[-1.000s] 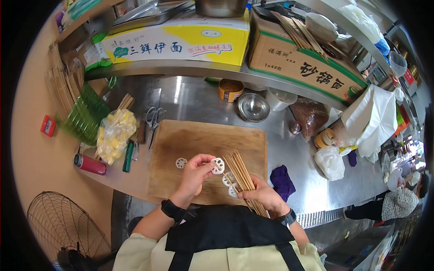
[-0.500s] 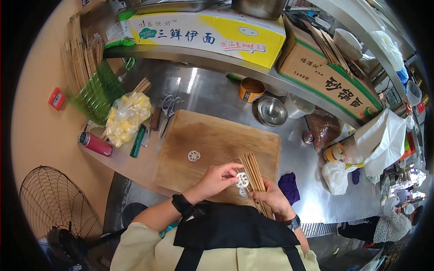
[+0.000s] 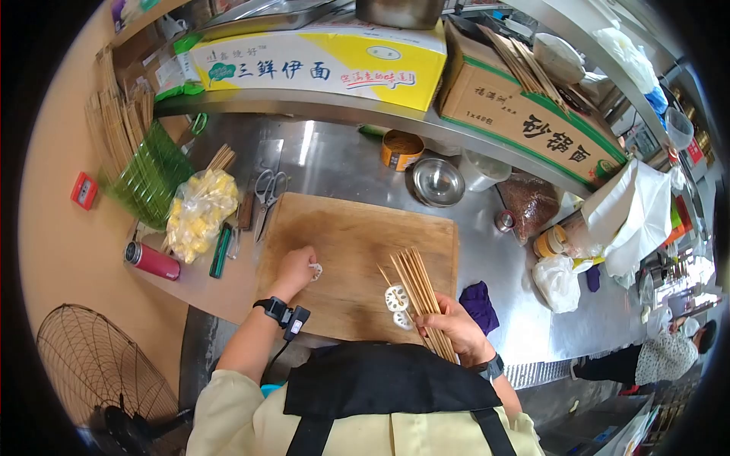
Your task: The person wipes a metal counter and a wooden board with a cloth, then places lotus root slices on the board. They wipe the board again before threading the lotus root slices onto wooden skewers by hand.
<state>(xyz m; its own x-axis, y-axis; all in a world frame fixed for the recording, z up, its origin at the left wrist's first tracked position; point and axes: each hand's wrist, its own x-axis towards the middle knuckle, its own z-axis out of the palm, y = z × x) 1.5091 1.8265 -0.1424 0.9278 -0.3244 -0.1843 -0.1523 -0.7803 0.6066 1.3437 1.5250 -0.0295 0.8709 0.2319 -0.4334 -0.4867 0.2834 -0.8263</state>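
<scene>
My left hand point(image 3: 296, 273) is over the left part of the wooden cutting board point(image 3: 357, 228), its fingers closed on the edge of a lotus root slice point(image 3: 316, 271) that they partly cover. My right hand point(image 3: 450, 328) grips a bundle of bamboo skewers point(image 3: 418, 283) above the board's right front. Two white lotus root slices point(image 3: 396, 298) are threaded on one skewer set slightly apart on the bundle's left side. The lower slice sits close to my right fingers.
Scissors point(image 3: 268, 194), a green-handled tool point(image 3: 221, 249) and a bag of yellow pieces point(image 3: 199, 213) lie left of the board. Behind it stand a metal bowl point(image 3: 438, 182) and an orange tin point(image 3: 401, 150). A purple cloth point(image 3: 478, 308) lies to the right. Another person point(image 3: 661, 361) is at far right.
My left hand has left the threaded slices and moved left to the loose slice on the board. My right hand still holds the skewers. The whole view has shifted slightly.
</scene>
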